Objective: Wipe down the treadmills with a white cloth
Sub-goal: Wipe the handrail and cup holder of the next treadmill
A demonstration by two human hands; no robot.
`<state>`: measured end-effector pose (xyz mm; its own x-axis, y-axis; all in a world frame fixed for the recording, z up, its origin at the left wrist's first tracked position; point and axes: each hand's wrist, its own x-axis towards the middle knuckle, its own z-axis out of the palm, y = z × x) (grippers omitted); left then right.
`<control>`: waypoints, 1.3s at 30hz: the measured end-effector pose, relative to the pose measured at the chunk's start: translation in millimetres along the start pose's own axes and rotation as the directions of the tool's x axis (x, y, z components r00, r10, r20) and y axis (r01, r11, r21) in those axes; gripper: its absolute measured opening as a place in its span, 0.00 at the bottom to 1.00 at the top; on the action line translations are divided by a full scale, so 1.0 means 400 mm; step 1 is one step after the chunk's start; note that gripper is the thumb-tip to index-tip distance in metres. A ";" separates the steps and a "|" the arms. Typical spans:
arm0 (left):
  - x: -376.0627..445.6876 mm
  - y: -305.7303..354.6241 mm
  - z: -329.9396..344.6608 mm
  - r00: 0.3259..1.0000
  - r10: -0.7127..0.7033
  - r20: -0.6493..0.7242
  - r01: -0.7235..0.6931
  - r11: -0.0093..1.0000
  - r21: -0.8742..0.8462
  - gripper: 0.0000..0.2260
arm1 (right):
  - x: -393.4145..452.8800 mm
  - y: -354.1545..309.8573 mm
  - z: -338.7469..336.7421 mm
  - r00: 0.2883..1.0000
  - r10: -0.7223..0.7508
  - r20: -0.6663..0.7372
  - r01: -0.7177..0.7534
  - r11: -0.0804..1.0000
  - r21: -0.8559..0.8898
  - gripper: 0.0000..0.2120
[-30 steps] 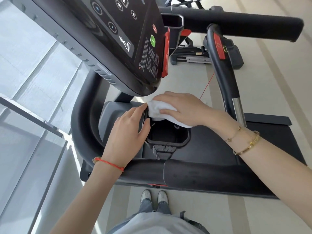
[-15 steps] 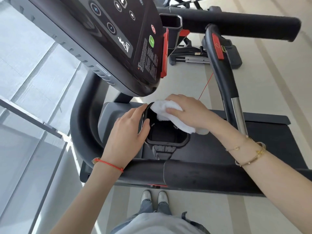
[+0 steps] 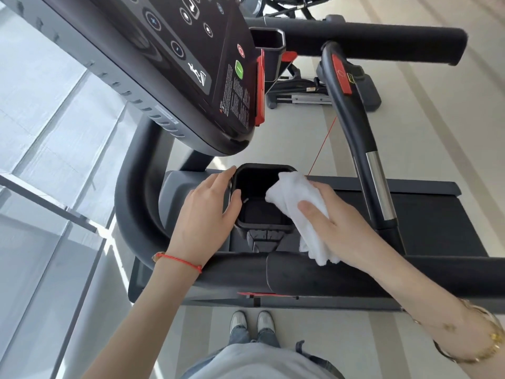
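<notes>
Pressing white cloth (image 3: 296, 198) against cup holder (image 3: 262, 217), right hand (image 3: 336, 225).

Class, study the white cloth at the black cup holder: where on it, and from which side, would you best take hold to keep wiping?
Probably the bunched middle of the white cloth, from above on its right, as the right hand does: its loose tail hangs below, while the upper wad lies at the cup holder rim.
</notes>
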<state>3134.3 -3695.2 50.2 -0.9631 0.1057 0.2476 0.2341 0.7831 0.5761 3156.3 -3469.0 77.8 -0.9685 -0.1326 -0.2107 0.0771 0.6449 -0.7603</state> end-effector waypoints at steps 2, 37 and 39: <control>0.000 -0.008 0.000 1.000 -0.002 -0.004 0.002 1.000 -0.005 0.19 | -0.027 0.002 -0.010 0.996 -0.079 -0.048 0.075 0.994 -0.084 0.23; -0.031 -0.017 -0.012 1.000 -0.006 -0.030 0.003 0.994 -0.111 0.16 | -0.032 -0.024 0.002 0.890 -0.426 0.163 0.455 0.806 -0.378 0.10; -0.031 -0.016 -0.011 1.000 -0.011 -0.022 0.009 0.995 -0.100 0.16 | -0.045 -0.013 0.002 0.910 -0.412 0.037 0.407 0.875 -0.261 0.14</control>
<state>3145.4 -3704.2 46.7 -0.9624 0.0835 0.2585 0.2378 0.7189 0.6532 3173.5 -3470.6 84.9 -0.9046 -0.4147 0.0991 -0.3888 0.7071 -0.5907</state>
